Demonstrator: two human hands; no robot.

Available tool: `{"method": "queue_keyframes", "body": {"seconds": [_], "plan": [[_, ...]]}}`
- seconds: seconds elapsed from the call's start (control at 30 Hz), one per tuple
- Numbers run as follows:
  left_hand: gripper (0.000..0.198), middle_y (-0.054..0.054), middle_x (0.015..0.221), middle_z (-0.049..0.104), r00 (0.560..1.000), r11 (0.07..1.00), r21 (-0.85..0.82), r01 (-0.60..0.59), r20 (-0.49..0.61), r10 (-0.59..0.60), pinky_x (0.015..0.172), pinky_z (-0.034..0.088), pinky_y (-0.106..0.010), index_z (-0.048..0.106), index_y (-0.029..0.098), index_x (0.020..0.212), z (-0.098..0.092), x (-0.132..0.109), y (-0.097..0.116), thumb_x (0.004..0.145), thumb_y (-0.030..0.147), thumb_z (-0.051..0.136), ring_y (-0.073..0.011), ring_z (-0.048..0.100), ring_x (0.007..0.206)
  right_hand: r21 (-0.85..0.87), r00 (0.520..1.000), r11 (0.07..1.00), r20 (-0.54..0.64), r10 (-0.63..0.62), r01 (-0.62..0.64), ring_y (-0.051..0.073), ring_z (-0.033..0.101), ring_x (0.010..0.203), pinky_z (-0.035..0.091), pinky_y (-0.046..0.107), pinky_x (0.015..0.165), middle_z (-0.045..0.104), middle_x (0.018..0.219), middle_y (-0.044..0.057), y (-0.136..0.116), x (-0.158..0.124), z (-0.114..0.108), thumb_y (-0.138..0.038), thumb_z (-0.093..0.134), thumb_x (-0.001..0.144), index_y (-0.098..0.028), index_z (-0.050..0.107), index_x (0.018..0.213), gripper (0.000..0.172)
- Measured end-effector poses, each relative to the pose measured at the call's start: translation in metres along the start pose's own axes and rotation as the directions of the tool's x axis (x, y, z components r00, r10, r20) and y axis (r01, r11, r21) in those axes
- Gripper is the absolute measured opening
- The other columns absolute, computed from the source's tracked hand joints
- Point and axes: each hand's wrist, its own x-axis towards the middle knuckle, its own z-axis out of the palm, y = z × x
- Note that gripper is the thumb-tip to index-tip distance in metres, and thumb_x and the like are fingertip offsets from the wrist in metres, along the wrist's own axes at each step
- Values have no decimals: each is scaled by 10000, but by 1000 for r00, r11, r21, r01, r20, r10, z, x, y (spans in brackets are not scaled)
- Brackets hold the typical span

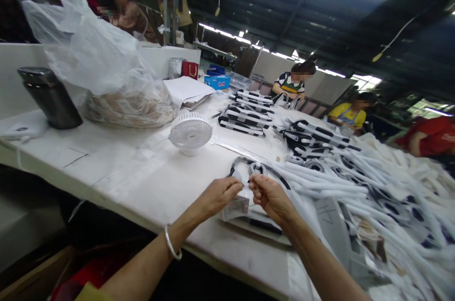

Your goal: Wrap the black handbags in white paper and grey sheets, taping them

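Observation:
My left hand (221, 194), a white bangle on its wrist, has its fingers pressed together above a small clear plastic box (236, 209). Close to its right, my right hand (270, 196) is closed in a pinch. What either hand pinches is too small and blurred to name. Beneath and behind both hands lies a black-and-white looped item (284, 181) on the white table (142, 182). The fingertips of the two hands are a short gap apart.
A white fan (191, 132), a dark flask (51, 98) and a plastic-wrapped bundle (131, 102) stand left. Striped bundles (245, 116) lie beyond my hands. White padded strips (327, 182) and a grey holder (336, 230) are at right. Several people work around.

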Motion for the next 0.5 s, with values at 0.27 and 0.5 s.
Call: {"method": "queue_keyframes", "body": {"seconds": [0.27, 0.5], "plan": [[253, -176, 994, 710, 966, 828, 503, 249, -64, -252, 833, 467, -408, 720, 157, 928, -33, 88, -69, 870, 128, 476, -331, 663, 957, -406, 979, 895, -154, 134, -186, 62, 387, 367, 320, 199, 361, 578, 567, -38, 6, 88, -6, -245, 644, 777, -155, 574, 794, 115], [266, -107, 1037, 717, 986, 889, 437, 135, 32, -165, 819, 451, -347, 729, 215, 971, -13, 113, -93, 856, 169, 494, -293, 653, 995, -581, 942, 742, -184, 280, -334, 56, 377, 355, 221, 185, 368, 558, 476, -4, 13, 140, -19, -89, 591, 773, -133, 581, 614, 166]]}}
